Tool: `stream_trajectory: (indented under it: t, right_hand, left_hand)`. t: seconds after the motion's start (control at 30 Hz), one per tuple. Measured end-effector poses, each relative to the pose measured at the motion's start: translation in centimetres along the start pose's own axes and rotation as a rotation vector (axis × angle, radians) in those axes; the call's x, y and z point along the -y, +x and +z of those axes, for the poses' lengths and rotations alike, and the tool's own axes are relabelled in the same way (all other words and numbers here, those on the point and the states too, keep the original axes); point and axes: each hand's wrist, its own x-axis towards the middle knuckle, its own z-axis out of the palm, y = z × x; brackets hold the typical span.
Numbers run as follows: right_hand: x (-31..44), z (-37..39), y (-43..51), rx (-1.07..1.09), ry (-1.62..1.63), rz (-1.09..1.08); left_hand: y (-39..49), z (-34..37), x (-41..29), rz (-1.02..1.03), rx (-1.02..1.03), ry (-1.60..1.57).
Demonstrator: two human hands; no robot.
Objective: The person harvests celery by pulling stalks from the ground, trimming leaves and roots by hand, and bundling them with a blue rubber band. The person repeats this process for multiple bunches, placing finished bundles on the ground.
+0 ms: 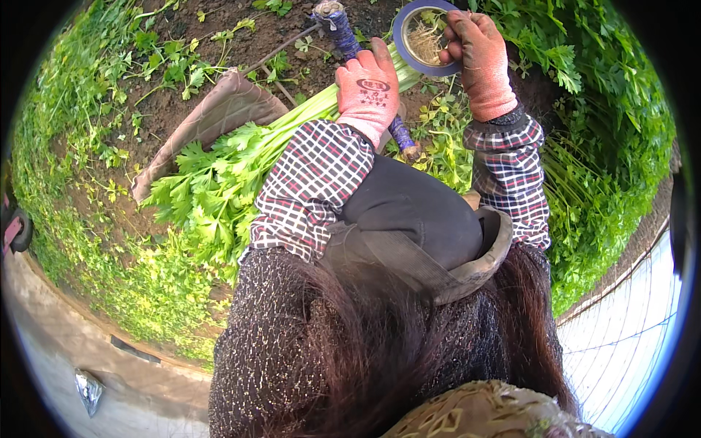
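Observation:
A bundle of celery (315, 107) lies slantwise before me, its leafy tops (205, 183) at lower left and its pale roots (426, 42) at upper right. My left hand (368, 90), in a pink-orange knit glove, grips the stalks near the root end from above; its fingertips are partly hidden. In my right hand (475, 60), also gloved, is a roll of blue-purple tape (402, 41), pinched at its right side. The ring stands around the roots as seen from here; I cannot tell whether tape touches the stalks.
Beneath the bundle is a metal-rod frame with purple-wrapped bars (340, 30) and a brown quilted cloth (219, 107). Dense celery (602, 180) grows at right. Loose leaves litter the soil (126, 213). A silvery plastic wrapper (88, 391) lies on the pale path at lower left.

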Motion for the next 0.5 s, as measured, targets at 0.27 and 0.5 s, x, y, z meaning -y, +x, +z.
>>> stream_trajectory:
  t: [0.27, 0.5]
  right_hand:
    - [5.3, 3.8, -3.0, -0.011, -0.623, -0.081]
    - [3.6, 4.0, -3.2, -0.09, -0.501, -0.064]
  left_hand:
    - [-0.1, 0.5, 0.1, 0.029, -0.04, -0.01]
    - [-0.3, 0.6, 0.2, 0.036, -0.028, -0.014]
